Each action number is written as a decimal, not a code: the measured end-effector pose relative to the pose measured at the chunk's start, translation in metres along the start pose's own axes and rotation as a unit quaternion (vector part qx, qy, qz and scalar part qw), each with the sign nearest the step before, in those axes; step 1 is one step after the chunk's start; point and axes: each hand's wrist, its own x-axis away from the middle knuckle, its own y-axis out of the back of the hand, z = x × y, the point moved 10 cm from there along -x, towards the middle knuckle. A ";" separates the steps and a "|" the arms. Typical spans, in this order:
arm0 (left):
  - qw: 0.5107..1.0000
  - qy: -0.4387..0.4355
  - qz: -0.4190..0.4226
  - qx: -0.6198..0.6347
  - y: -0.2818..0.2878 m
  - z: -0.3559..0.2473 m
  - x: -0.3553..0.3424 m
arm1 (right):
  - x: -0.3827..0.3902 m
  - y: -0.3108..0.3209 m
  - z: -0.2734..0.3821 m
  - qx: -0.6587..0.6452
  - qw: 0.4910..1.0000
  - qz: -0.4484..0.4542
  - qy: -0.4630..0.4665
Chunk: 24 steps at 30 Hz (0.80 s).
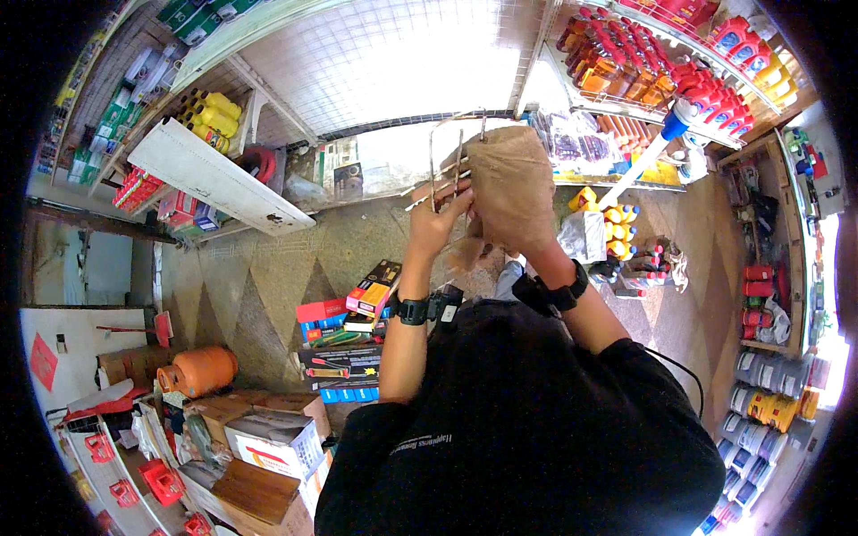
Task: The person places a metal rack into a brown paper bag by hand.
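Several thin metal rods (433, 170), some with bent ends, stand up in front of me above the floor. My left hand (435, 220) is closed round them, fingers curled near their lower part. A brown cloth-like piece (514, 183) hangs right beside the rods and touches them or lies just behind them. My right hand (539, 249) reaches up into this brown piece, which hides its fingers. Below, between the two hands, a blurred brownish part shows; I cannot make out what it is. Both wrists wear black bands.
Ahead runs a white shelf ledge (384, 168) backed by wire mesh. Flat coloured boxes (344, 344) lie on the floor at left, near an orange gas cylinder (204, 371). Yellow bottles (618, 228) stand at right under a shelf of red-capped bottles (626, 67). A blue-and-white pole (643, 161) leans there.
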 end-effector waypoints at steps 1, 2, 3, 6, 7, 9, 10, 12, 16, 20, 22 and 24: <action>0.999 -0.036 -0.008 0.005 0.001 -0.007 0.001 | 0.006 0.004 0.007 0.085 0.994 -0.038 0.050; 0.997 -0.071 -0.016 0.010 0.003 -0.013 0.002 | 0.012 0.005 0.014 0.169 0.978 -0.075 0.100; 0.998 -0.067 -0.018 0.008 0.006 -0.009 0.002 | 0.019 0.000 0.009 0.165 0.979 -0.073 0.098; 0.998 -0.048 0.019 -0.041 0.001 0.000 0.000 | 0.028 -0.025 -0.047 -0.220 0.974 -0.007 -0.060; 0.998 -0.059 0.037 -0.003 -0.001 -0.003 0.000 | 0.031 -0.038 -0.062 -0.344 0.932 0.013 -0.112; 0.996 -0.070 0.052 0.035 -0.004 -0.010 0.002 | 0.036 -0.058 -0.071 -0.516 0.836 0.046 -0.180; 0.994 -0.085 0.043 0.045 -0.003 -0.018 0.003 | 0.040 -0.064 -0.067 -0.569 0.795 0.056 -0.205; 0.993 -0.102 0.032 0.057 0.000 -0.020 0.004 | 0.047 -0.050 -0.057 -0.336 0.919 0.036 -0.201; 0.994 -0.106 0.014 -0.035 0.006 -0.011 0.002 | -0.004 -0.003 -0.005 0.074 0.993 0.094 -0.004; 0.979 -0.177 -0.008 -0.100 0.006 -0.025 0.015 | -0.027 -0.008 0.015 0.227 0.918 0.305 -0.113; 0.981 -0.188 -0.025 -0.047 0.004 -0.031 0.018 | -0.019 -0.012 0.011 0.248 0.935 0.242 -0.075; 0.977 -0.203 -0.011 -0.068 0.003 -0.028 0.015 | -0.005 0.017 0.033 0.138 0.988 -0.046 0.049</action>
